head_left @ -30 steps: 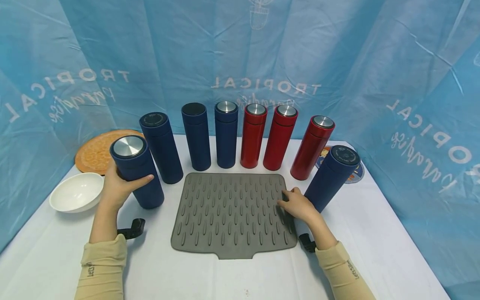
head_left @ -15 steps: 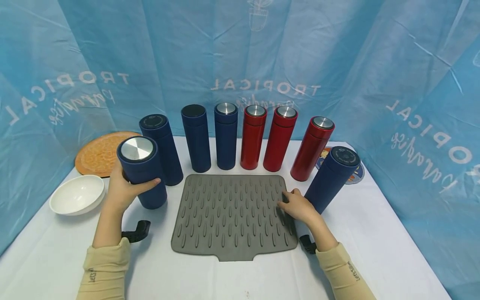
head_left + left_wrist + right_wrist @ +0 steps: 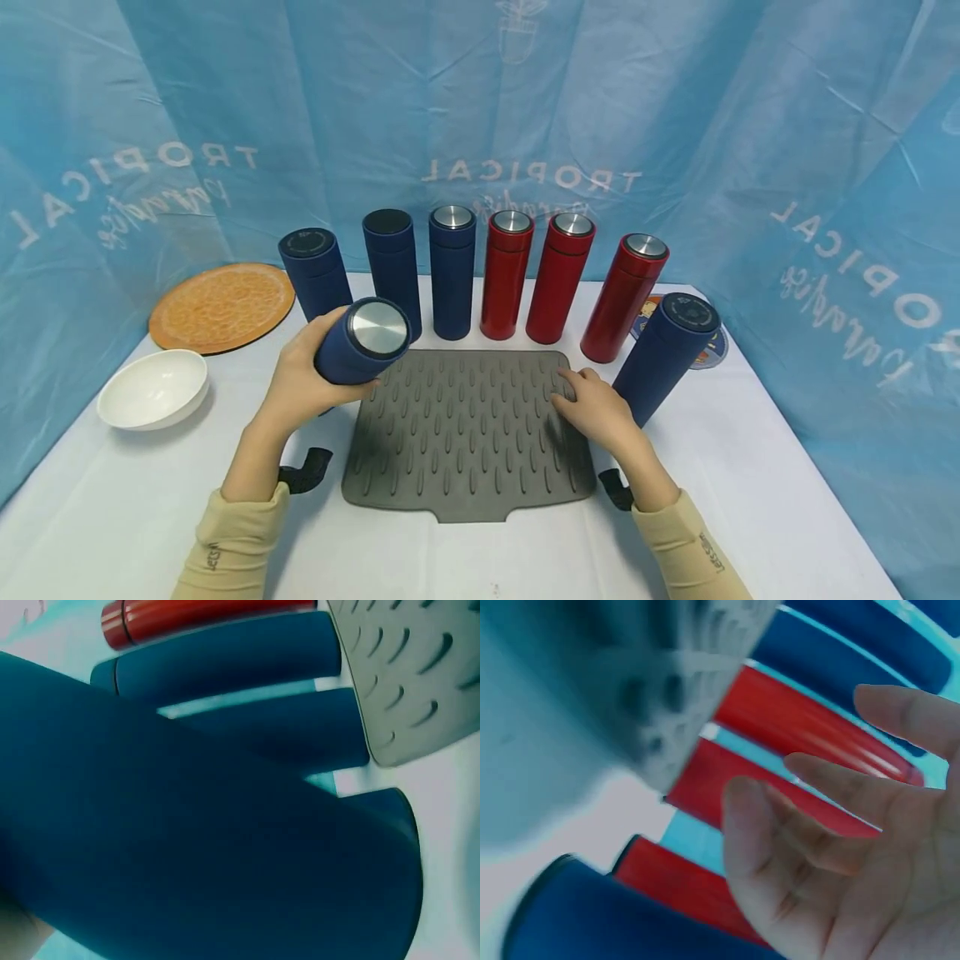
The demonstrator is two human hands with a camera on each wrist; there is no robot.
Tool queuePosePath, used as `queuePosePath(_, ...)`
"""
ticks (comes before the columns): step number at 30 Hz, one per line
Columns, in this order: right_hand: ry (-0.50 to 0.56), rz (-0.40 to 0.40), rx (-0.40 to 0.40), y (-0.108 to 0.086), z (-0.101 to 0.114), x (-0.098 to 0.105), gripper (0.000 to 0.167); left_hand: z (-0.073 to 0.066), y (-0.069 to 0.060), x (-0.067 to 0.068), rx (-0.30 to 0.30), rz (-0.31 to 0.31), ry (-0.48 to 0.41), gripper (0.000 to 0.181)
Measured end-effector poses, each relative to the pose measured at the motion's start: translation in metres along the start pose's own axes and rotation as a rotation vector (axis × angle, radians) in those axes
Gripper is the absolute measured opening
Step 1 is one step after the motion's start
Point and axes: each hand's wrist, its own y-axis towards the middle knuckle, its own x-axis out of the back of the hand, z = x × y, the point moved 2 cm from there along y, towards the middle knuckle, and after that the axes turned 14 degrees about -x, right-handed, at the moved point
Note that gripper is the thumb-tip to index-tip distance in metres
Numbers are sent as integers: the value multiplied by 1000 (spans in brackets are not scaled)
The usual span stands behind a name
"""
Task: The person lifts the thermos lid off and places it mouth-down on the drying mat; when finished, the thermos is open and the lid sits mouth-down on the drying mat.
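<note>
My left hand (image 3: 302, 377) grips a navy thermos flask (image 3: 371, 337) with a silver lid. The flask is tilted, its lid facing me, beside the upper left corner of the grey ridged mat (image 3: 472, 433). In the left wrist view the held flask (image 3: 225, 840) fills much of the frame and hides most of the hand. My right hand (image 3: 600, 410) is at the mat's right edge with nothing in it. Its fingers (image 3: 754, 825) are loosely bent in the right wrist view. Just beyond it stands another navy flask (image 3: 666, 354) with a black lid.
Along the back stand navy flasks (image 3: 453, 275) and red flasks (image 3: 506, 275). A white bowl (image 3: 153, 390) and a round orange board (image 3: 221, 307) are on the left. A patterned disc (image 3: 712, 350) lies partly behind the right navy flask. A blue curtain (image 3: 420, 100) closes the back.
My left hand has moved right with the navy flask, lifting and tilting it from the table's left side to the mat's upper left corner. The right hand has hardly moved.
</note>
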Motion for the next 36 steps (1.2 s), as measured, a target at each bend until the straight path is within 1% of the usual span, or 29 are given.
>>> queuePosePath(3, 89, -28, 69, -7, 10, 9, 48, -5, 3, -6, -100, 26, 95, 88)
queuePosePath(8, 267, -91, 186, -18, 28, 24, 43, -12, 10, -18, -288, 64, 313, 86)
queuePosePath(10, 333, -112, 218, -20, 35, 28, 41, -15, 13, -23, -350, 78, 400, 86)
queuePosePath(13, 415, -126, 238, -21, 44, 31, 38, -17, 16, -31, -416, 105, 481, 85)
queuePosePath(17, 467, -125, 236, -21, 52, 31, 38, -20, 17, -40, -450, 150, 523, 86)
queuePosePath(24, 496, -108, 224, -21, 61, 28, 41, -23, 19, -53, -476, 193, 588, 86)
queuePosePath(32, 527, -96, 232, -22, 70, 28, 41, -27, 21, -65, -494, 243, 608, 86)
queuePosePath(36, 528, -62, 211, -22, 74, 27, 45, -28, 23, -70, -506, 258, 628, 86)
